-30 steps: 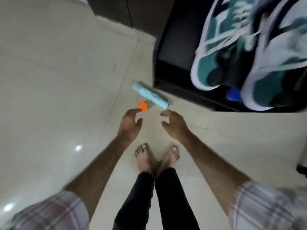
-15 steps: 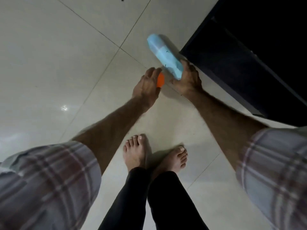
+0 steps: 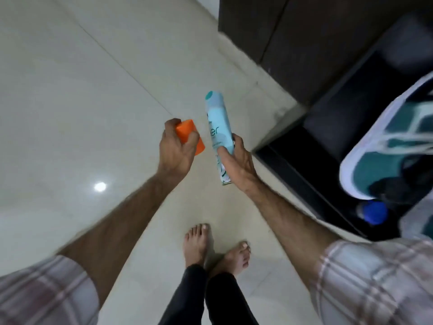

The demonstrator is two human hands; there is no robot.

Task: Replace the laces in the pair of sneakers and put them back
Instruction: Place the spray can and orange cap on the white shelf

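pale glossy tiled floor [image 3: 70, 113], filling most of the view, one bright light reflection on it left of centre.

dark cabinet [image 3: 293, 31] at upper right, with a black open shelf [image 3: 328, 137] below and beside it, running to the right edge.

sneaker [image 3: 386, 156], green and white with white laces, blurred, resting in the black shelf at the right edge; sliver of a second sneaker [image 3: 419, 221] at lower right, mostly cut off by the frame. lacing state too blurred to tell.

plaid sleeves at both lower corners, bare forearms reaching forward over the floor.

black trouser legs [image 3: 210, 296] at bottom centre, two bare feet [image 3: 199, 245] on the tiles, close together.

light blue spray can [image 3: 219, 127], long, with teal top, tilted, top end pointing away and up, held off the floor between the two hands' level; printed lettering only partly legible.

right hand [image 3: 236, 163], fingers and thumb curled round the lower half of the spray can, bottom end of the can showing beneath the palm.

left hand [image 3: 175, 151], curled round an orange cap [image 3: 191, 137], cap's lower end sticking out toward the can; cap and can near each other, apart.

blue round lid [image 3: 375, 212] of some object in the shelf, just below the sneaker, body hidden.
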